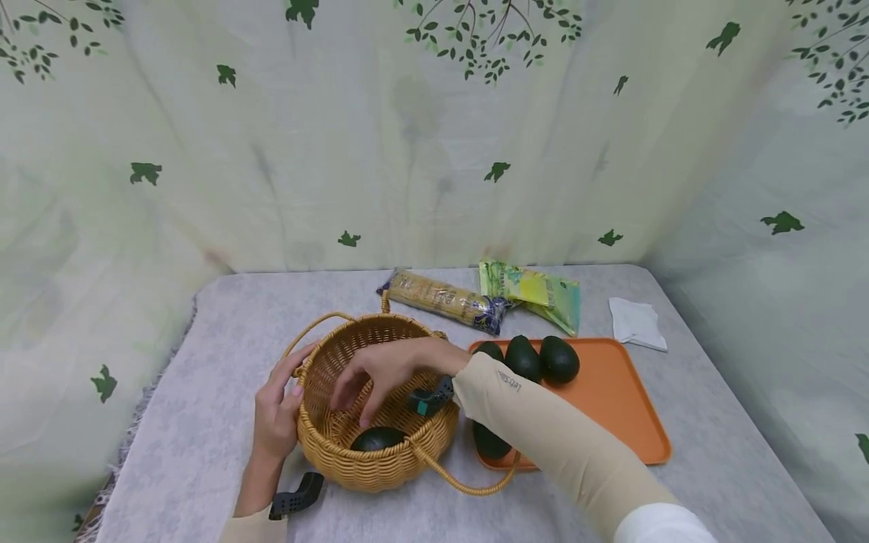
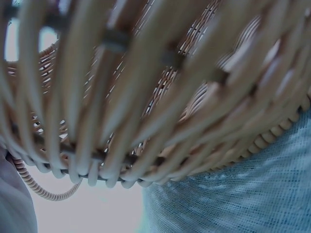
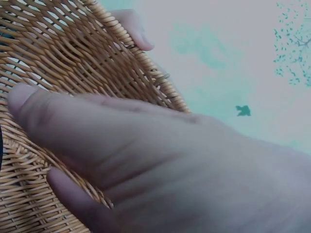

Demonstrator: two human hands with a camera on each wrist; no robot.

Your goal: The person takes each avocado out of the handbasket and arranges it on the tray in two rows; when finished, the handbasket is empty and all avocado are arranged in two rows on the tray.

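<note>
A round wicker basket [image 1: 376, 477] stands tilted on the table, and my left hand [image 1: 271, 422] grips its left rim. The left thumb [image 3: 130, 30] shows at that rim in the right wrist view. My right hand [image 1: 387, 371] reaches inside the basket, fingers spread and loosely bent, holding nothing. Just below its fingertips lies a dark green avocado [image 1: 378, 439] in the near side of the basket. Close weave of the basket wall [image 2: 146, 97] fills most of the left wrist view. More avocados [image 1: 560, 360] sit on the left part of an orange tray [image 1: 611, 400], partly hidden by my right sleeve.
Behind the basket lies a clear bag of dry noodles [image 1: 441, 296]. Green and yellow packets [image 1: 532, 290] overlap its right end. A white folded tissue [image 1: 637, 323] is at the far right. One basket handle [image 1: 468, 486] hangs over the tray's near left corner.
</note>
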